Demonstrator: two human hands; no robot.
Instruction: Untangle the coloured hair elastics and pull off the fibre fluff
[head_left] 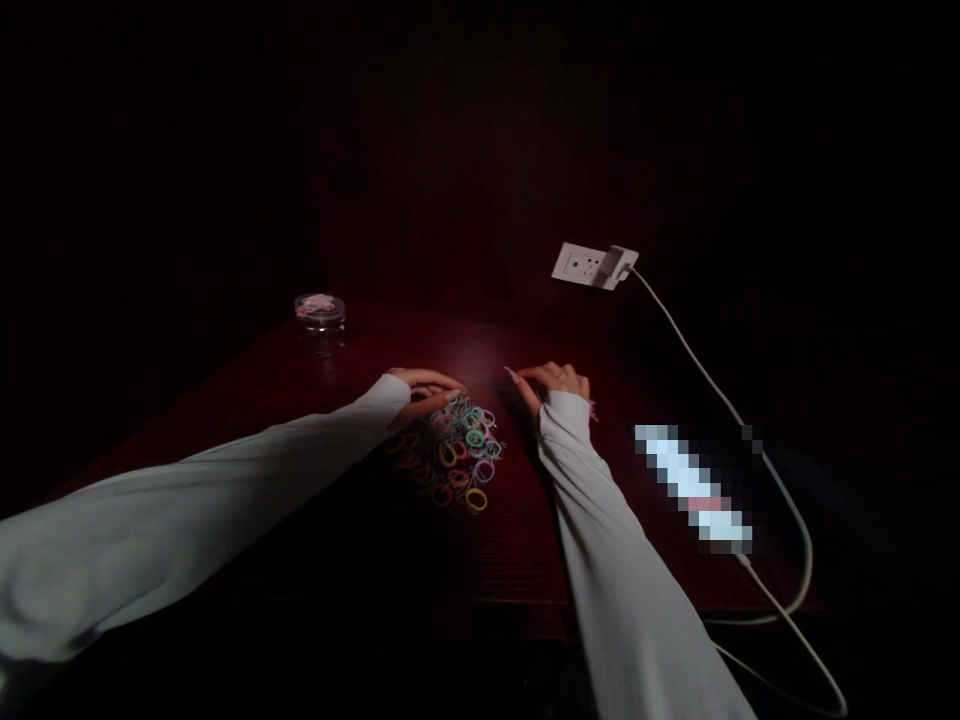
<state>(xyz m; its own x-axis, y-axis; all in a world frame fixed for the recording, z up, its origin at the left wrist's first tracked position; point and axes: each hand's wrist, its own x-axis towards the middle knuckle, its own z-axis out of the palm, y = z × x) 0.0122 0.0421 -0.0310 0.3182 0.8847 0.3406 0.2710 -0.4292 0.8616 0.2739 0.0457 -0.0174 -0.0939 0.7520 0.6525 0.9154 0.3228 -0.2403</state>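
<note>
A heap of small coloured hair ties [475,439] in green, yellow, purple, orange and pink lies on the dark red table. Over the heap's far edge is my left hand [429,388], its thumb and fingers close together at the topmost ties. Whatever those fingertips pinch is too small and dim to name. To the right of the heap, my right hand [556,381] rests low at the tabletop, apart from the ties. Its thumb and index finger come together and the other fingers are curled. Anything between them does not show clearly. Something pink shows by its wrist.
A round clear container [320,312] with a pink pattern on its lid stands at the back left. On the right lies a lit, blurred phone [694,485] with a white cable [690,350] leading to a charger [618,264] in a wall socket [577,264]. The table [510,560] ends near me.
</note>
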